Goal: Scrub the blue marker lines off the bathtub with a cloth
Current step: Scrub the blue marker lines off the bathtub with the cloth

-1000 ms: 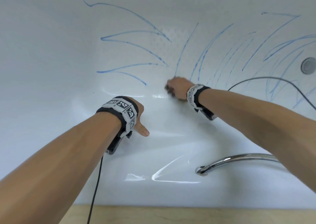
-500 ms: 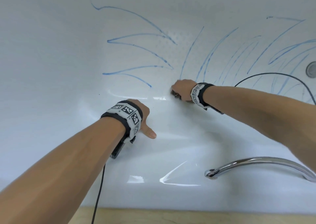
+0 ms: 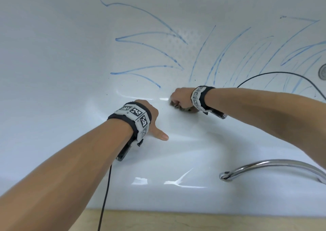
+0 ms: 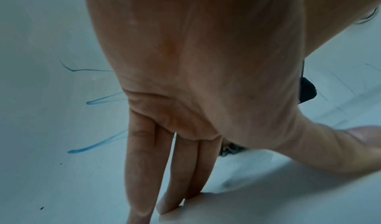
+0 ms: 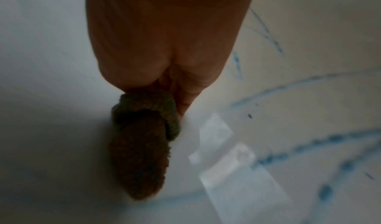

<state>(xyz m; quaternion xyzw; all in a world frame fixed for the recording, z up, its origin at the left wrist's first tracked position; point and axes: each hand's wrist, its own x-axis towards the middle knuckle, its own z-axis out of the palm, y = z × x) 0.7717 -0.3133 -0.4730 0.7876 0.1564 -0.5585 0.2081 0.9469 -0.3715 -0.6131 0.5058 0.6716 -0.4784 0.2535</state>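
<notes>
the dark terry cloth sat bunched in the right hand, fingers curled tight round it, pressed on the bathtub floor just below the blue marker lines. the left hand lay flat, fingers straight, bracing. on glossy enamel that palm could slip, or the wad smear ink.

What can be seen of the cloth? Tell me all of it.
The cloth is small, dark brown with a greenish edge, and looks like fuzzy terry fabric. It is bunched into a wad, and the right hand grips it in a fist, so only a little pokes out below the fingers in the head view. Its free end hangs down and seems to press against the white bathtub wall, just below the blue marker lines. Nothing else touches it.
</notes>
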